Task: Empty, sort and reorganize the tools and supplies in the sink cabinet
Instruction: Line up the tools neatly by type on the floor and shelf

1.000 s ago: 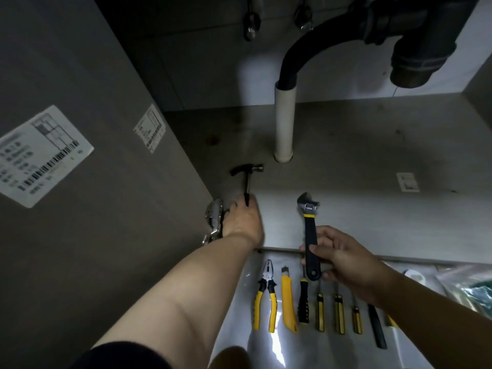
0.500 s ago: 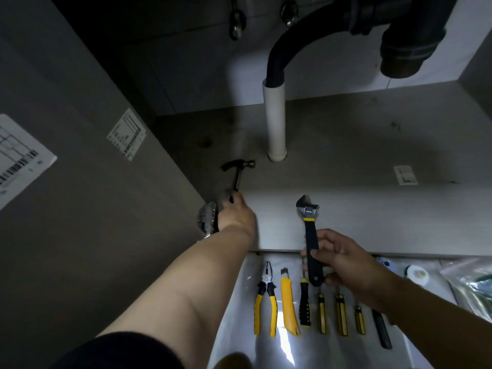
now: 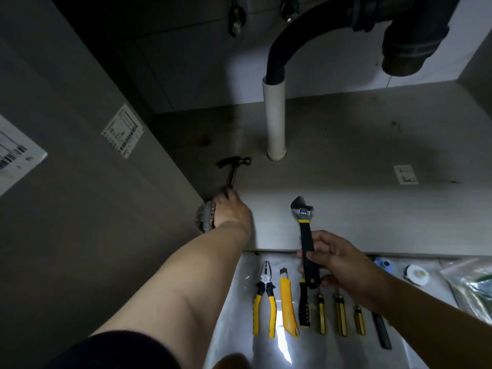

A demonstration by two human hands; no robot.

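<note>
A small claw hammer (image 3: 233, 167) lies on the cabinet floor (image 3: 346, 145) near the left wall, head pointing away. My left hand (image 3: 231, 211) rests on the lower end of its handle, fingers closed around it. My right hand (image 3: 339, 265) grips the black handle of an adjustable wrench (image 3: 304, 235), held upright over the cabinet's front edge, jaw up. On the pale floor in front lie pliers (image 3: 263, 296), a yellow utility knife (image 3: 288, 302) and several yellow-and-black screwdrivers (image 3: 339, 314) in a row.
A white drain pipe (image 3: 274, 118) rises from the cabinet floor, joined to a black hose and trap (image 3: 404, 41) above. A metal hinge (image 3: 204, 215) sits by my left hand on the open door (image 3: 80, 209). Tape rolls (image 3: 415, 274) and a plastic bag (image 3: 474, 286) lie at right.
My left hand has slid back toward the front along the hammer handle. My right hand with the wrench stays nearly in place, and the view has tilted slightly.
</note>
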